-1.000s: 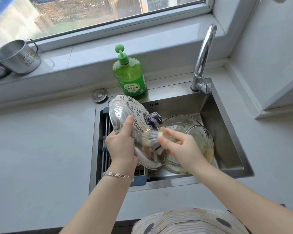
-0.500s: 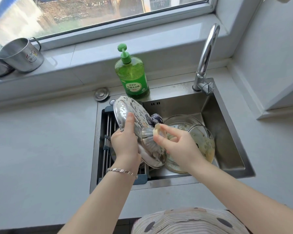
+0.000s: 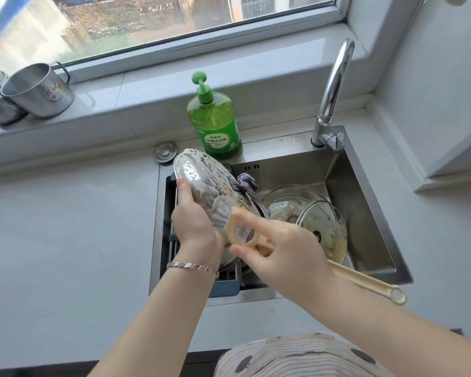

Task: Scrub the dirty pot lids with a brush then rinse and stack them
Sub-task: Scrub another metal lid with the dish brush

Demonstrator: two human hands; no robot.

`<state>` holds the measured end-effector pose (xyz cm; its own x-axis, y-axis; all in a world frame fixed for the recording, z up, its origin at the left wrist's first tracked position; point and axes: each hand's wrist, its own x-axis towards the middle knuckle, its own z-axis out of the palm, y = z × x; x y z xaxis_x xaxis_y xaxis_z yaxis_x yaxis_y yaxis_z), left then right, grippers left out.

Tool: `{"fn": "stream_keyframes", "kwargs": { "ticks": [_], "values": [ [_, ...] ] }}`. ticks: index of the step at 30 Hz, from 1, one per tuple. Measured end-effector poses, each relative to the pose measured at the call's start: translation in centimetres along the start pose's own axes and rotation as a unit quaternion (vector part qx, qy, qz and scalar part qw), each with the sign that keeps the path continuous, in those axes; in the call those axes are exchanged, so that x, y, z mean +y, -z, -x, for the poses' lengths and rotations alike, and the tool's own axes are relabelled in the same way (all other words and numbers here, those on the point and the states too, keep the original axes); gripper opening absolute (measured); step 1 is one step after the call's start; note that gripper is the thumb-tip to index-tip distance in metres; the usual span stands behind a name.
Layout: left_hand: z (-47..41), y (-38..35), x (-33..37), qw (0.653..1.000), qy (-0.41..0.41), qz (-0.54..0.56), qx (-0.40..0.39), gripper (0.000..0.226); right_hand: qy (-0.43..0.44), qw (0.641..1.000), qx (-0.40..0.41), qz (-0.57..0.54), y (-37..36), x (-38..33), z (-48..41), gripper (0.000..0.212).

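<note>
Holds the steel lid (image 3: 201,180) tilted on edge above the left half of the sink (image 3: 365,186), with the dark knob (image 3: 246,183) jutting at its right side. Grips the lower rim in the left hand (image 3: 193,224), thumb laid up the near face, fingers curled behind. Presses the brush (image 3: 241,232) to the lid's lower right part. Wraps the right hand (image 3: 286,248) round the neck just behind the head, forefinger stretched along it. Points the handle's long axis back past the wrist toward the sink's front right corner. Looks mid-scrub; likely calls for strokes up and left across the lid. Leaves two grimy glass lids (image 3: 324,224) in the basin's right half, nearer the right hand. Below, a drain rack (image 3: 172,240) along the left edge. Beyond the back rim, a green soap bottle (image 3: 215,118), a tap (image 3: 335,85) at the back right corner, and steel mugs (image 3: 38,91) on the window sill.
</note>
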<state>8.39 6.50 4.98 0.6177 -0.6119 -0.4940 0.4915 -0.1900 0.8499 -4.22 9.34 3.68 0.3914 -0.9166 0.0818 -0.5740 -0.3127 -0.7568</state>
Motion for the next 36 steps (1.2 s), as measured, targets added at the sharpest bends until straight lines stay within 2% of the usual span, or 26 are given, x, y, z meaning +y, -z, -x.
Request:
{"fn": "stream_keyframes", "kwargs": {
  "ticks": [4, 8, 11, 14, 16, 18, 21, 23, 25, 28, 31, 33, 36],
  "values": [
    [0.4, 0.8, -0.9, 0.998, -0.022, -0.048, -0.041, 0.035, -0.031, 0.997, -0.07, -0.019, 1.2, -0.2, -1.3, 0.05],
    [0.2, 1.1, -1.3, 0.993, -0.017, -0.091, -0.07, 0.047, -0.029, 0.997, -0.059, -0.042, 1.8, -0.9, -5.1, 0.05],
    [-0.4, 1.6, -1.3, 0.988, 0.001, -0.129, -0.084, 0.056, 0.003, 0.993, -0.12, 0.009, 2.7, -1.1, -4.1, 0.048],
    [-0.2, 2.0, -1.7, 0.968, -0.02, -0.235, -0.091, 0.066, 0.012, 0.983, -0.177, 0.052, 3.9, -1.5, -3.7, 0.047],
    [0.4, 1.7, -2.0, 0.944, -0.057, -0.3, -0.125, 0.073, -0.018, 0.987, -0.151, 0.046, 4.3, -0.6, -5.8, 0.046],
    [0.6, 1.5, -2.0, 0.929, -0.092, -0.327, -0.145, 0.071, -0.078, 0.991, -0.103, -0.013, 4.6, 0.4, -7.9, 0.048],
    [-0.1, 1.9, -1.7, 0.937, -0.064, -0.307, -0.156, 0.08, -0.064, 0.987, -0.14, -0.053, 4.5, 0.4, -6.8, 0.05],
    [-0.4, 2.2, -1.4, 0.947, -0.043, -0.276, -0.158, 0.069, -0.035, 0.981, -0.184, -0.058, 4.4, -0.4, -5.2, 0.051],
    [-0.4, 2.2, -1.7, 0.941, -0.049, -0.29, -0.167, 0.07, -0.048, 0.985, -0.153, -0.068, 4.5, 0.4, -6.3, 0.05],
    [0.1, 1.8, -1.3, 0.941, -0.068, -0.285, -0.169, 0.071, -0.11, 0.982, -0.086, -0.128, 4.7, 1.7, -8.2, 0.048],
    [-0.5, 1.7, -0.3, 0.966, -0.009, -0.222, -0.135, 0.063, -0.043, 0.984, -0.125, -0.122, 3.9, 0.2, -5.0, 0.049],
    [-0.6, 1.7, -0.2, 0.971, 0.002, -0.2, -0.129, 0.057, -0.016, 0.983, -0.154, -0.098, 3.6, -0.7, -3.7, 0.048],
    [-0.1, 1.2, -0.3, 0.973, -0.021, -0.203, -0.11, 0.053, -0.081, 0.985, -0.096, -0.116, 3.7, 0.6, -6.4, 0.05]
  ]
}}
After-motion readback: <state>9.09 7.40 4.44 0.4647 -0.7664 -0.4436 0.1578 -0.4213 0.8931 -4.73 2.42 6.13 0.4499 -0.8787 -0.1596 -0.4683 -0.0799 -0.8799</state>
